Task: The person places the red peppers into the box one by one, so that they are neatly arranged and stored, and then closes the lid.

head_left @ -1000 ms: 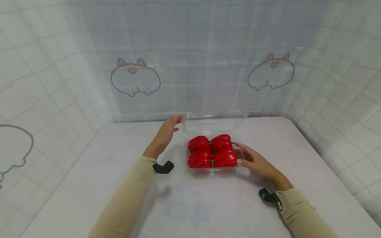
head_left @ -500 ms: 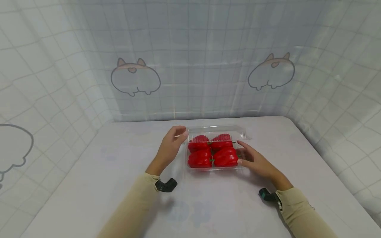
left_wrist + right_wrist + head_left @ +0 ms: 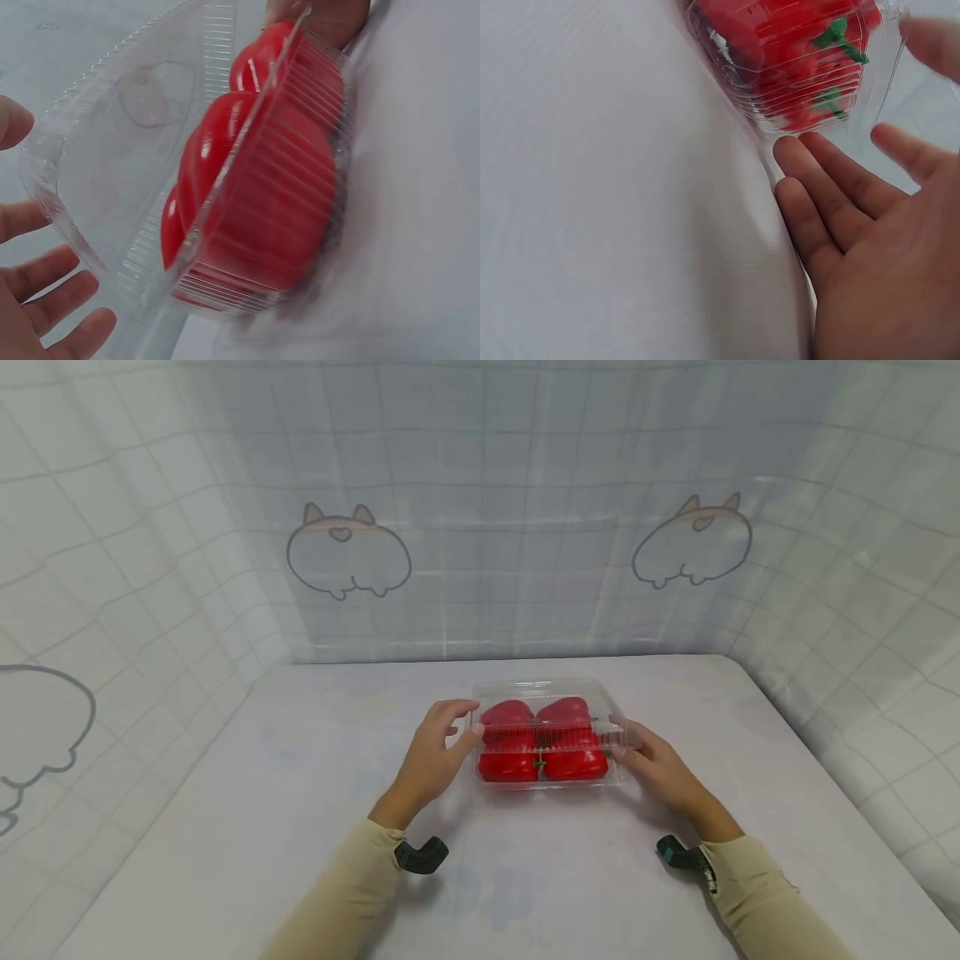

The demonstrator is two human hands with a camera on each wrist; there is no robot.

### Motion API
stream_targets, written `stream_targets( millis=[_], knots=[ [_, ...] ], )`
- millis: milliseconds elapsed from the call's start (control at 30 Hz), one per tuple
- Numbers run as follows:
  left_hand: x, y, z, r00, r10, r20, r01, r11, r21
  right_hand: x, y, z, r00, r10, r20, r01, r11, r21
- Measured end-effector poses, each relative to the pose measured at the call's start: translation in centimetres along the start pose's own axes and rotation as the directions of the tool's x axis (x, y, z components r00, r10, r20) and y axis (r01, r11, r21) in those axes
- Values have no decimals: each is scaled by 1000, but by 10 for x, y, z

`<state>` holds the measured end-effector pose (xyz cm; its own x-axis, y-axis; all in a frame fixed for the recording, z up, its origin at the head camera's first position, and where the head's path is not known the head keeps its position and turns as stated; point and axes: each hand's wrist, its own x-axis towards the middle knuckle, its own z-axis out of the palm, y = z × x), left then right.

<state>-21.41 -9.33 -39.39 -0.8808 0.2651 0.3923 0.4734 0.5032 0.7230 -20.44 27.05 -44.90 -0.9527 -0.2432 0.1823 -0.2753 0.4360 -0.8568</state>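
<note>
Several red bell peppers (image 3: 575,766) with green stems lie in a clear plastic clamshell box (image 3: 551,787) on the table. Its hinged lid (image 3: 536,688) slants over them, partly lowered, the front edge still above the base in the left wrist view. My left hand (image 3: 429,764) is at the lid's left side, thumb and fingers extended and spread around the lid corner (image 3: 46,146). My right hand (image 3: 663,774) is beside the box's right end. In the right wrist view, its straight fingers (image 3: 829,187) lie right at the ribbed wall, with the thumb by the lid edge.
A white tabletop (image 3: 300,760) with faint printed shapes bears the box. Grid-patterned cloth (image 3: 517,585) with animal outlines hangs behind it and along both sides. Each wrist carries a small dark device (image 3: 422,856) next to a beige sleeve (image 3: 345,885).
The lid has swung from standing up at the back to slanting forward over the peppers. My left hand came down and forward with it; the right hand's fingers shifted slightly at the right end.
</note>
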Motion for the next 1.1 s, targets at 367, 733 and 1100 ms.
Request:
stream_targets(
  millis=[367,733,1100],
  knots=[
    [-16,-6,13,1000,-12,-16,12,1000,3,0,-4,0,990,34,-140,-16,992,126],
    [-29,-10,20,1000,-21,-22,21,1000,7,-1,-8,2,993,1,-120,8,997,77],
    [-32,-14,21,1000,26,-14,-27,998,-49,-15,-13,-2,996,5,-92,-13,997,-80]
  ],
)
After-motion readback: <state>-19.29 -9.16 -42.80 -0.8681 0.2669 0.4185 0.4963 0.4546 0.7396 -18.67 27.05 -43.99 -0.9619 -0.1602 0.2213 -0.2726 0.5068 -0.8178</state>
